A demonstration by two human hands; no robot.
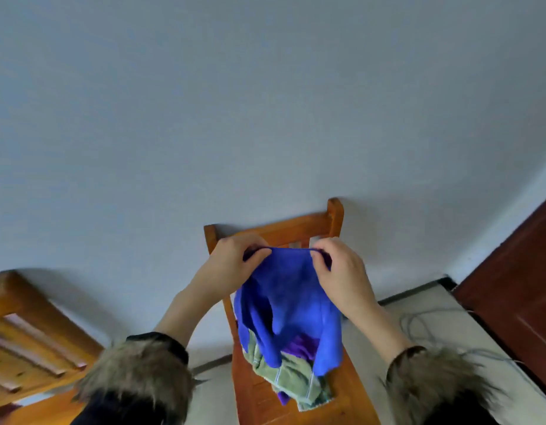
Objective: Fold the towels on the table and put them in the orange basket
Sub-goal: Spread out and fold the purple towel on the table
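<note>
A blue towel (pixel 288 305) hangs in the air in front of a wooden chair. My left hand (pixel 232 262) pinches its upper left corner and my right hand (pixel 342 271) pinches its upper right corner, so the top edge is stretched between them. The towel's lower part droops onto a pile on the chair seat. In that pile lie a green towel (pixel 291 380) with pale stripes and a purple towel (pixel 301 346), partly hidden under the blue one. No orange basket is in view.
The wooden chair (pixel 274 231) stands against a pale wall. A second wooden chair (pixel 26 326) is at the lower left. A dark brown door (pixel 517 289) is at the right, with grey cables (pixel 431 326) on the floor beside it.
</note>
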